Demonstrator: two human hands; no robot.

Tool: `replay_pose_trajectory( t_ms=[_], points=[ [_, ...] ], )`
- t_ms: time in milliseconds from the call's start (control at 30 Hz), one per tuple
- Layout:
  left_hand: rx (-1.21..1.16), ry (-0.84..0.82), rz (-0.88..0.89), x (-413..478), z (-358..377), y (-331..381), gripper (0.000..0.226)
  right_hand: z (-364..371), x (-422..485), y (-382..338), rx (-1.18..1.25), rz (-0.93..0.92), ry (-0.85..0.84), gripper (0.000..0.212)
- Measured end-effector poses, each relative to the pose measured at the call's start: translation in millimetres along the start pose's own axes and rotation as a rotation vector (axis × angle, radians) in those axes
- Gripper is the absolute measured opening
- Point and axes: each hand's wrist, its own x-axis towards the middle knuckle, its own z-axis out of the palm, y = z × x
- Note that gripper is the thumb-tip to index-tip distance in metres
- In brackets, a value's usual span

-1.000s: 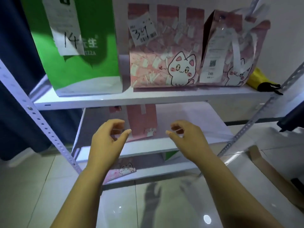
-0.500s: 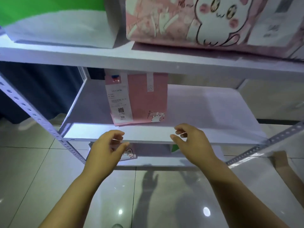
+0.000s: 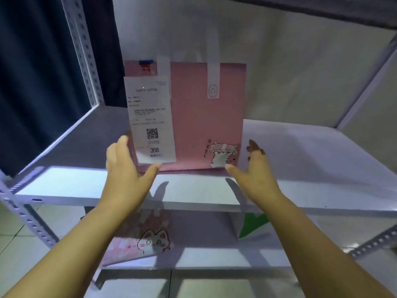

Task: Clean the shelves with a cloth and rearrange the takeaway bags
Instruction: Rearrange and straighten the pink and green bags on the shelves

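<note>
A pink takeaway bag (image 3: 199, 123) stands upright on the white middle shelf (image 3: 311, 160). It carries a white receipt (image 3: 151, 121) numbered 366 and a small cat drawing at its lower right. My left hand (image 3: 126, 168) is spread by the bag's lower left corner, fingers straight. My right hand (image 3: 255, 168) is spread by its lower right corner. Whether either hand touches the bag is unclear. No cloth is in view.
On the shelf below lie a pink cat-print bag (image 3: 148, 239) and a green and white bag (image 3: 252, 224). Perforated metal uprights (image 3: 86, 50) frame the shelf at the left; a second upright (image 3: 373, 244) shows at the lower right. A dark curtain (image 3: 32, 72) hangs at the left.
The view dropped from the top shelf to the middle shelf and closed in. Both hands went forward over the shelf edge and opened wide on either side of the pink bag.
</note>
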Motion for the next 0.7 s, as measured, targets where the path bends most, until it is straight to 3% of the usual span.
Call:
replay_pose_trajectory(
  t_ms=[233, 467, 700],
  points=[
    [-0.111, -0.008, 0.164, -2, 19, -33, 0.078, 43, 7, 19, 0.131, -0.137, 0.046, 0.050],
    [-0.056, 0.056, 0.178, 6, 9, -53, 0.082, 49, -6, 13, 0.151, -0.207, 0.119, 0.047],
    [0.004, 0.122, 0.105, 14, -26, -69, 0.074, 64, -20, -16, 0.132, -0.248, 0.045, 0.050]
  ],
)
